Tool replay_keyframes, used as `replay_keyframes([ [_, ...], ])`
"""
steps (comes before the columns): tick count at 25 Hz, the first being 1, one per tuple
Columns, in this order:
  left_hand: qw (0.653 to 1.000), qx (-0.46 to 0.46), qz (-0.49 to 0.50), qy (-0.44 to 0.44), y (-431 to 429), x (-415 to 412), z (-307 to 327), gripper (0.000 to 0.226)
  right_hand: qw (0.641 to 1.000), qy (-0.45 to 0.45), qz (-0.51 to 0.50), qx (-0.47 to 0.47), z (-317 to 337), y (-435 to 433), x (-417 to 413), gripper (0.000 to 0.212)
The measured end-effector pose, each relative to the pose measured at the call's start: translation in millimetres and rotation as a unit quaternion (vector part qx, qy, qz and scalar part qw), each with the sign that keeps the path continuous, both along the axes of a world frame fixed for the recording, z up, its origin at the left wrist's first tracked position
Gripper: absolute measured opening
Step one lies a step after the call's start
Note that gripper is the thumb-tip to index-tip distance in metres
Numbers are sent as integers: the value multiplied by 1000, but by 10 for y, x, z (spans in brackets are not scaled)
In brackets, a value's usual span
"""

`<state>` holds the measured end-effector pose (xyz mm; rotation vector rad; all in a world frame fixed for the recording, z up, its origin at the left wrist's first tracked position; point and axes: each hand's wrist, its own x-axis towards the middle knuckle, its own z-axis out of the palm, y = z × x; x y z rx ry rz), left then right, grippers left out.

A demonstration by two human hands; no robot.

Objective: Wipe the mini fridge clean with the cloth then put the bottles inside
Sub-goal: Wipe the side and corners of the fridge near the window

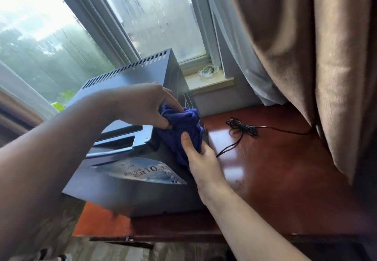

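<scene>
A dark grey mini fridge (130,187) stands on a red-brown wooden table (275,169) under a window. A row of vent slots runs along its top rear, and a sticker sits on its front. A bunched dark blue cloth (183,126) lies against the fridge's upper right corner. My left hand (146,105) pinches the cloth from above. From below, my right hand (202,158) grips the cloth with the thumb pressed on it. No bottles are in view.
A black cord (242,128) lies coiled on the table right of the fridge and runs off under a brown curtain (318,56). A small glass dish (209,71) rests on the windowsill. The table's front edge is near my arms.
</scene>
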<state>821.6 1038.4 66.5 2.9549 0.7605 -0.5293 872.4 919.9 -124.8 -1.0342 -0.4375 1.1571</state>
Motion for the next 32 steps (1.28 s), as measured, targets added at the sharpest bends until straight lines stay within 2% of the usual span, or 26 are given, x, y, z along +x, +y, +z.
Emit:
replay_keyframes([
  [3,999,-25,-15,12,197,69,36,39,999,-34,-36,4,51,94,109,27],
  [9,998,-41,-37,-17,1009,341,152,35,997,-56,-46,-3,252,748,444,27],
  [11,999,-35,-37,-16,1334,509,139,34,994,-81,-67,-12,266,1110,606,34],
  [13,999,-27,-36,-15,1672,702,134,29,989,-119,-91,-15,268,1525,789,52],
  [17,999,13,-38,-28,2302,999,108,25,982,-156,-109,21,279,2284,1084,68],
  [18,999,19,-33,-32,2411,1069,84,23,978,-169,-119,22,261,2434,1160,70],
  [21,998,41,-24,-35,2597,1233,17,30,973,-198,-120,5,211,2726,1354,57],
  [25,995,93,-19,-11,2481,1344,-35,41,993,-94,-66,2,141,2823,1451,48],
  [28,992,120,-7,25,2172,1294,-63,43,999,-16,-43,-2,127,2568,1380,44],
  [32,985,137,-22,98,1609,1070,-149,45,998,57,26,15,-35,1896,1144,54],
])
